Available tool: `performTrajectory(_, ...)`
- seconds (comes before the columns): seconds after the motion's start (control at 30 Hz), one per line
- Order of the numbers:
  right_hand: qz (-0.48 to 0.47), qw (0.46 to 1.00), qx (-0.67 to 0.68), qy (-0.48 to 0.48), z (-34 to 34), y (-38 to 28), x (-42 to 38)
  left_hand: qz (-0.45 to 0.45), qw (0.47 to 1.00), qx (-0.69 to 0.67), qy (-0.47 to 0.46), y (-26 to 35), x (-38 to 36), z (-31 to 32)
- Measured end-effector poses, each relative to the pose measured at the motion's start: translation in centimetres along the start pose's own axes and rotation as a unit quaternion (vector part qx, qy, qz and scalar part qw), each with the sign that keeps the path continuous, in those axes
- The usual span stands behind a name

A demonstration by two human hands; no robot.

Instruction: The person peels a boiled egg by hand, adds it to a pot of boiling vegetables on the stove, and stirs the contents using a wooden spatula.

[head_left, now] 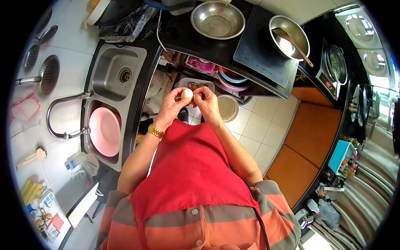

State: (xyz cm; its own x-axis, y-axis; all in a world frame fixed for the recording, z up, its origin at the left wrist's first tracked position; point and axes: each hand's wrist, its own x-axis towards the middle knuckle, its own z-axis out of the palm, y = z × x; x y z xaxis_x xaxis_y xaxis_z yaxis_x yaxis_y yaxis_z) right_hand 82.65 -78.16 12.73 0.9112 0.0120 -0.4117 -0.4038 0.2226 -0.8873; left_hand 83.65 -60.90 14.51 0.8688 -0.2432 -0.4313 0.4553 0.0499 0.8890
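Note:
A small, smooth, off-white round thing (187,94), resembling a peeled onion or an egg, is pinched in the fingers of my left hand (170,107). Close beside it on the right, my right hand (208,106) has its thumb and fingers pressed together at the thing's edge; what is in that pinch I cannot tell. Both hands are raised in front of my red apron (191,166). Beneath them, partly hidden by the fingers, a pale container (209,85) holds brownish scraps. A gold watch (156,131) is on my left wrist.
A whitish bucket (233,109) stands on the tiled floor (262,112). At left, a pink basin (100,133) sits in the double sink (93,79). Ahead, the black counter (179,35) carries a metal colander (218,10) and a bowl (298,31) with a wooden spatula (298,48).

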Motion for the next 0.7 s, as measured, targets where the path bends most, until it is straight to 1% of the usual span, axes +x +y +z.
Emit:
performTrajectory(0.07,-0.002,1.0,-0.008,-0.002,0.0,-0.1,0.0,-0.004,1.0,0.001,-0.009,-0.2,0.1,-0.3)
performTrajectory(0.13,-0.004,1.0,-0.017,-0.004,-0.2,0.0,0.1,-0.016,0.999,-0.04,-0.029,-0.6,0.3,-0.6)
performTrajectory(0.17,-0.005,1.0,-0.009,-0.014,-0.4,0.4,0.3,-0.016,0.999,-0.04,-0.029,-0.8,0.2,-0.8)
performTrajectory(0.23,-0.006,1.0,-0.002,-0.025,-0.7,0.6,0.7,-0.034,0.994,-0.098,-0.032,-0.1,0.0,-0.7)
performTrajectory(0.3,-0.023,0.999,0.03,-0.037,-0.9,0.5,0.8,-0.035,0.994,-0.101,-0.036,-0.1,0.0,-0.9)
performTrajectory(0.33,-0.035,0.997,0.011,-0.067,-1.2,0.1,0.6,-0.035,0.993,-0.104,-0.041,-0.1,-0.1,-0.9)
performTrajectory(0.37,-0.034,0.997,0.011,-0.067,-1.3,-0.1,0.5,-0.035,0.993,-0.104,-0.041,0.0,-0.1,-0.9)
performTrajectory(0.43,-0.028,0.995,-0.05,-0.085,-1.4,-0.2,0.4,-0.061,0.989,-0.12,-0.057,0.4,-0.2,-1.0)
performTrajectory(0.47,-0.028,0.995,-0.05,-0.086,-1.2,-0.1,0.4,-0.061,0.989,-0.12,-0.057,0.0,-0.1,-1.1)
performTrajectory(0.53,-0.046,0.992,-0.081,-0.082,-1.0,-0.1,0.4,-0.021,0.996,-0.06,-0.062,-0.7,0.0,-1.3)
performTrajectory(0.7,-0.036,0.989,-0.118,-0.078,-1.0,-0.9,0.0,-0.027,0.997,-0.041,-0.057,0.0,-0.2,-1.2)
